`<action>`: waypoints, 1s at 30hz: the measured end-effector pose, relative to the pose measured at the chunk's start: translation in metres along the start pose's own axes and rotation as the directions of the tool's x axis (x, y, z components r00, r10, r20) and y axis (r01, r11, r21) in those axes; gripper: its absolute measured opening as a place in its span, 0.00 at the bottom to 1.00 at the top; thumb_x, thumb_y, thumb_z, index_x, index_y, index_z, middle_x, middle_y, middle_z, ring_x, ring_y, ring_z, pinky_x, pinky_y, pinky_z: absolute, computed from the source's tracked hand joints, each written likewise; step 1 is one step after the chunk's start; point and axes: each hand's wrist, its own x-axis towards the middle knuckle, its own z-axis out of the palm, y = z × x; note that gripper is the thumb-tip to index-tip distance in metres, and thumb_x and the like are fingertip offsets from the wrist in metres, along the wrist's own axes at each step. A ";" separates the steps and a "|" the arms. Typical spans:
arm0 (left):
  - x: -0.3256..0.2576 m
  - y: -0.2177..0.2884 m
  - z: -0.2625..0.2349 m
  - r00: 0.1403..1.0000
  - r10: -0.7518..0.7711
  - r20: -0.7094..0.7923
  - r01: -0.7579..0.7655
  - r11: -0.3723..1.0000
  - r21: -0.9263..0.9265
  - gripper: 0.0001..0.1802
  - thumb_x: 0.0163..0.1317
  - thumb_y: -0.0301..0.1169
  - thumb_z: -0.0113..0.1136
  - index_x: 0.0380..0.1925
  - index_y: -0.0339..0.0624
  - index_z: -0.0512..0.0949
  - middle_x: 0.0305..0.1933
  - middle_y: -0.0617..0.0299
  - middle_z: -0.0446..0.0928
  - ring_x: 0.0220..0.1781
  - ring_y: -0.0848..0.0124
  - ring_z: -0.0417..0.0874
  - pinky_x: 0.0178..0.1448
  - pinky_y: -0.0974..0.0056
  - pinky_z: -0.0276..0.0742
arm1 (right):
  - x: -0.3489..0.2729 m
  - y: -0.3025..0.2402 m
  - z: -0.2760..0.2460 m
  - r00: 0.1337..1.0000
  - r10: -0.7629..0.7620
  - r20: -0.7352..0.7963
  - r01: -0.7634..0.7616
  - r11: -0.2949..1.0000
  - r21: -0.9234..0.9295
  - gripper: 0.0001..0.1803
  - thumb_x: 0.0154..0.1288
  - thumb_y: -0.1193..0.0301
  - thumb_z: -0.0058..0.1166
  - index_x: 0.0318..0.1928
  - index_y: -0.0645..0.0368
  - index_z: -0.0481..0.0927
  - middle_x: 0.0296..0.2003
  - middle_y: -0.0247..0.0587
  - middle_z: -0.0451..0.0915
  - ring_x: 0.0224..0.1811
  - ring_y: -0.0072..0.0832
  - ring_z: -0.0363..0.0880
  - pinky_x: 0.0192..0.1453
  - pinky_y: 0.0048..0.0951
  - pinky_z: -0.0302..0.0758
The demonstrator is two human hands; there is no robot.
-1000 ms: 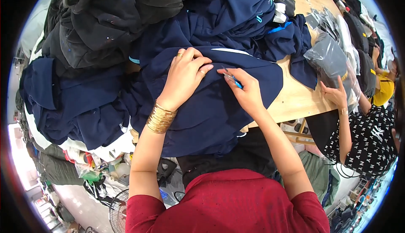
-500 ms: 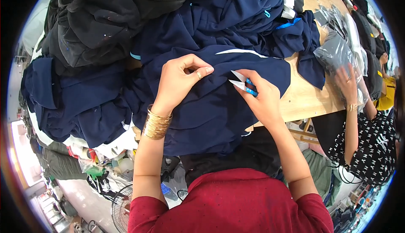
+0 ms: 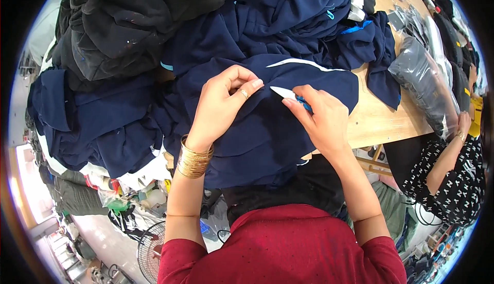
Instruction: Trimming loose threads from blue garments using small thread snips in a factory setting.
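Note:
A navy garment (image 3: pixel 247 155) with a white strip along its far edge lies spread before me. Above it, my left hand (image 3: pixel 226 96) is closed, thumb and finger pinched together; whatever sits in the pinch is too small to make out. Just to its right, my right hand (image 3: pixel 324 117) grips blue-handled thread snips (image 3: pixel 284 93). Their pale blades are closed together and point left, a short way from the left fingertips.
Behind lie a navy fabric heap (image 3: pixel 278 21) and a black garment pile (image 3: pixel 118 27). More navy cloth (image 3: pixel 98 124) sits at left. On the wooden table (image 3: pixel 383 127), a plastic-wrapped dark package (image 3: pixel 424 81) is beside a co-worker's hand (image 3: pixel 464 123).
The snips' blades have gone from spread to closed, and their tip is nearer my left fingertips. The co-worker's hand has moved down and right, off the package's middle.

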 end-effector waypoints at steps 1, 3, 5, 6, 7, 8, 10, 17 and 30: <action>-0.001 0.001 0.000 1.000 0.021 -0.010 -0.021 1.000 0.023 0.08 0.59 0.29 0.59 0.31 0.33 0.76 0.27 0.63 0.79 0.31 0.80 0.77 0.38 0.76 0.70 | 0.001 0.000 0.001 1.000 -0.023 -0.006 0.023 1.000 -0.003 0.13 0.56 0.59 0.58 0.31 0.55 0.76 0.17 0.34 0.73 0.21 0.30 0.74 0.26 0.29 0.68; -0.002 0.005 0.002 1.000 0.016 -0.006 -0.016 0.999 0.035 0.08 0.59 0.29 0.59 0.31 0.33 0.76 0.27 0.63 0.79 0.31 0.80 0.77 0.38 0.76 0.70 | 0.002 0.001 0.002 0.999 -0.045 -0.011 0.045 0.999 -0.007 0.13 0.55 0.59 0.58 0.30 0.55 0.76 0.17 0.34 0.74 0.21 0.29 0.74 0.26 0.29 0.69; -0.002 0.007 0.002 1.000 0.011 -0.001 -0.011 0.999 0.048 0.08 0.58 0.29 0.59 0.31 0.33 0.76 0.27 0.63 0.79 0.31 0.80 0.77 0.38 0.75 0.71 | 0.002 0.001 0.003 0.999 -0.039 0.011 0.040 0.999 -0.018 0.14 0.55 0.58 0.58 0.30 0.55 0.75 0.17 0.34 0.74 0.20 0.29 0.74 0.26 0.29 0.69; -0.002 0.008 0.002 1.000 0.013 0.002 -0.013 0.999 0.052 0.08 0.58 0.29 0.59 0.31 0.34 0.76 0.27 0.63 0.79 0.31 0.79 0.78 0.38 0.75 0.71 | 0.002 0.001 0.004 0.999 -0.038 0.011 0.039 0.999 -0.018 0.14 0.55 0.58 0.58 0.30 0.55 0.75 0.17 0.34 0.74 0.20 0.29 0.74 0.26 0.29 0.69; -0.003 0.008 0.003 1.000 0.015 0.006 -0.015 0.998 0.056 0.08 0.58 0.29 0.59 0.31 0.34 0.76 0.27 0.63 0.79 0.31 0.79 0.78 0.38 0.75 0.71 | 0.003 0.001 0.004 0.999 -0.048 0.014 0.048 0.998 -0.027 0.14 0.55 0.58 0.58 0.30 0.55 0.75 0.17 0.34 0.73 0.20 0.29 0.74 0.26 0.29 0.69; -0.002 0.008 0.003 1.000 0.015 0.009 -0.015 0.998 0.057 0.08 0.58 0.29 0.59 0.31 0.34 0.76 0.27 0.63 0.79 0.31 0.79 0.78 0.38 0.75 0.71 | 0.003 0.001 0.005 0.998 -0.057 0.015 0.058 0.998 -0.038 0.14 0.55 0.58 0.58 0.29 0.55 0.75 0.17 0.33 0.73 0.20 0.29 0.74 0.26 0.29 0.69; -0.002 0.007 0.004 1.000 0.018 -0.015 -0.017 0.997 0.072 0.08 0.58 0.29 0.59 0.31 0.34 0.76 0.27 0.63 0.79 0.31 0.79 0.77 0.37 0.74 0.71 | 0.003 0.001 0.005 0.998 -0.056 0.026 0.057 0.998 -0.040 0.14 0.55 0.58 0.58 0.29 0.55 0.75 0.16 0.33 0.73 0.20 0.29 0.74 0.25 0.29 0.69; -0.003 0.010 0.006 1.000 -0.002 -0.021 0.004 0.994 0.114 0.07 0.58 0.28 0.59 0.30 0.34 0.76 0.27 0.63 0.79 0.31 0.80 0.77 0.37 0.75 0.70 | 0.002 0.000 0.002 0.998 -0.054 0.040 0.056 0.998 -0.033 0.14 0.56 0.57 0.56 0.28 0.54 0.74 0.17 0.33 0.73 0.20 0.29 0.74 0.25 0.30 0.69; -0.095 -0.010 -0.112 0.898 -0.143 -0.416 0.137 0.990 -0.044 0.12 0.66 0.32 0.46 0.25 0.40 0.67 0.15 0.66 0.67 0.19 0.78 0.68 0.32 0.73 0.66 | -0.015 0.048 -0.031 0.926 0.377 0.007 -0.376 0.921 0.104 0.17 0.59 0.57 0.56 0.40 0.56 0.77 0.24 0.41 0.78 0.26 0.28 0.77 0.30 0.28 0.70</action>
